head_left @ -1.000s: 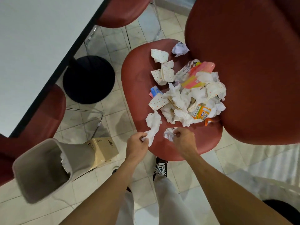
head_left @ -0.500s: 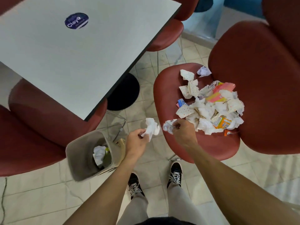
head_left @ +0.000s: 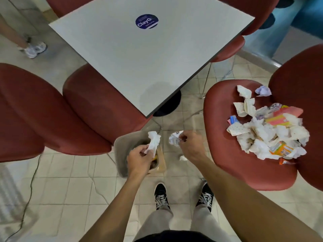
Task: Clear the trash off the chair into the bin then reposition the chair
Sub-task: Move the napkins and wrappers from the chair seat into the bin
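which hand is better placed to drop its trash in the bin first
Left. The left hand holds its crumpled white tissue directly over the grey plastic bin; the right hand, gripping a crumpled printed paper, is beside it, over floor.

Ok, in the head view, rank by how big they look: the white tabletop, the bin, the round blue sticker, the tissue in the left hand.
1. White tabletop
2. Bin, partly hidden by the left hand
3. and 4. Blue sticker and tissue: look alike, and the tissue is nearer the camera, so unranked.

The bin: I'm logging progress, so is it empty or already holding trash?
Holding trash. The bin stands open-topped on the floor, with dark and yellowish bits visible inside beneath the left hand; how full, cannot tell.
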`<state>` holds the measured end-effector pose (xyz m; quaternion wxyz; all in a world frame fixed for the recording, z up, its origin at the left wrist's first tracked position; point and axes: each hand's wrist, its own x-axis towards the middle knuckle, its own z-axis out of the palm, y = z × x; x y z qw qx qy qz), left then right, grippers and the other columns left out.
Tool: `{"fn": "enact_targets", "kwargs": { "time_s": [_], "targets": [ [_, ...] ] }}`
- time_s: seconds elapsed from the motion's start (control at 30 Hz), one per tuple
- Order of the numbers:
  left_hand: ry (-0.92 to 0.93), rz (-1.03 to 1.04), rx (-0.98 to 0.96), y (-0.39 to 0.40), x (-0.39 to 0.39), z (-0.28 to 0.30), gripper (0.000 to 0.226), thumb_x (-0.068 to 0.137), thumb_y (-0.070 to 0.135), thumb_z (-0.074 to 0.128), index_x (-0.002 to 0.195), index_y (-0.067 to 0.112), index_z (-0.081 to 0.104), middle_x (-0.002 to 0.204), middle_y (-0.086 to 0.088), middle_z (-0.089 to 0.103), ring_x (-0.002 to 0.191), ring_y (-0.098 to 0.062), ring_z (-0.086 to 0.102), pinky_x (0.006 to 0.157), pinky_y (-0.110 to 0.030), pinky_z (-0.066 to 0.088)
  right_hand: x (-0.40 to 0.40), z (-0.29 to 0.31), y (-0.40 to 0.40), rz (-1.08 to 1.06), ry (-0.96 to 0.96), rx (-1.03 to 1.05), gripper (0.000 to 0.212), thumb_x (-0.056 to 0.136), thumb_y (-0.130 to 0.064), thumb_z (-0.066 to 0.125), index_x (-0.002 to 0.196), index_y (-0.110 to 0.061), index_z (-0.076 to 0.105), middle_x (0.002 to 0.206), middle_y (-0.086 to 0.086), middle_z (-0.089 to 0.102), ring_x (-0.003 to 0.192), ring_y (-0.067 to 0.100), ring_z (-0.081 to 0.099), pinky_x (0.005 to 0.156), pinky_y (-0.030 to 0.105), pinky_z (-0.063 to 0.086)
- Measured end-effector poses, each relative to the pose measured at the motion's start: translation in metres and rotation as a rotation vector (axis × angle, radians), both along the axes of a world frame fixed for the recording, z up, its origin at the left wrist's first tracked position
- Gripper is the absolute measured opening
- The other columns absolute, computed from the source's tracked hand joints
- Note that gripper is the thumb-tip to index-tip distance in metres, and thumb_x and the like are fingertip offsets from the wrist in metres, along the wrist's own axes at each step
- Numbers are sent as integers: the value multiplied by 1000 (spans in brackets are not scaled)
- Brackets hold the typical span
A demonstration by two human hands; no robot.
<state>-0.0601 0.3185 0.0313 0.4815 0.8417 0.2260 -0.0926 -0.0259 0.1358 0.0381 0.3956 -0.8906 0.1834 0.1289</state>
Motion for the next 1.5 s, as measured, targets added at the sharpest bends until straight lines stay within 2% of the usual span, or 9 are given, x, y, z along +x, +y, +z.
{"fn": "enact_targets", "kwargs": {
  "time_s": [0.33, 0.5, 0.67, 0.77, 0.83, 0.93, 1.07, 1.27, 1.5],
  "targets": [
    [81, 132, 38, 75, -19, -28, 16, 77, 10, 69, 92, 9, 74, 84, 0, 71, 78, -15, 63, 76, -27, 50, -1, -23, 95, 177, 89, 5, 15, 87, -9, 61, 96, -16, 71, 95, 2, 69, 75, 12, 54, 65, 20, 39],
    [85, 145, 45, 85, -22, -38, 17, 80, 12, 69, 97, 15, 72, 87, 0, 71, 81, -14, 64, 75, -23, 47, -2, -32, 117, 209, 118, 45, 23, 83, -1, 60, 99, -13, 71, 102, 9, 69, 92, 24, 64, 77, 30, 52],
    [64, 181, 4, 80, -24, -49, 18, 86, 14, 68, 104, 15, 68, 89, -1, 69, 85, -14, 64, 80, -20, 44, -6, -38, 117, 285, 166, 158, 33, 85, 0, 56, 112, -15, 69, 115, 6, 68, 95, 16, 61, 60, 3, 34],
    [38, 186, 83, 71, -24, -55, 15, 86, 8, 66, 100, 11, 69, 92, -6, 70, 90, -20, 64, 87, -26, 45, -8, -44, 112, 309, 217, 214, 32, 88, -5, 53, 115, -16, 66, 115, 8, 65, 105, 23, 60, 79, 17, 40],
    [-5, 149, 117, 60, -25, -54, 16, 85, 2, 64, 100, 5, 69, 93, -9, 69, 85, -18, 63, 81, -14, 45, -11, -52, 102, 287, 236, 233, 32, 89, -5, 50, 112, -19, 66, 113, 8, 65, 102, 24, 61, 80, 23, 46],
    [-63, 64, 101, 38, -28, -55, 16, 85, -3, 62, 98, 3, 69, 89, -10, 68, 71, -10, 59, 70, -2, 43, -17, -57, 68, 196, 225, 215, 31, 87, -7, 55, 107, -26, 68, 111, 4, 67, 94, 21, 65, 80, 28, 54],
    [-21, -53, 87, -4, -26, -64, 14, 88, 8, 62, 95, 17, 69, 86, -3, 67, 76, -6, 61, 71, -17, 49, -22, -61, -6, 99, 234, 161, 41, 84, -2, 54, 121, -17, 64, 124, 3, 64, 106, 20, 62, 90, 26, 50],
    [17, -281, 137, -86, -13, -89, 16, 87, 9, 62, 100, 16, 67, 92, 1, 62, 74, 0, 57, 64, -11, 40, -15, -74, -129, -104, 177, 0, 42, 82, -6, 57, 122, -18, 62, 119, 4, 62, 108, 23, 60, 93, 29, 46],
    [151, -403, 139, -165, 16, -172, 26, 86, 15, 62, 112, 22, 63, 105, 9, 58, 85, -2, 57, 72, -16, 42, 13, -120, -231, 16, 33, -293, 47, 73, 2, 54, 117, -13, 61, 117, 6, 56, 104, 30, 56, 83, 40, 51]
  ]
}}
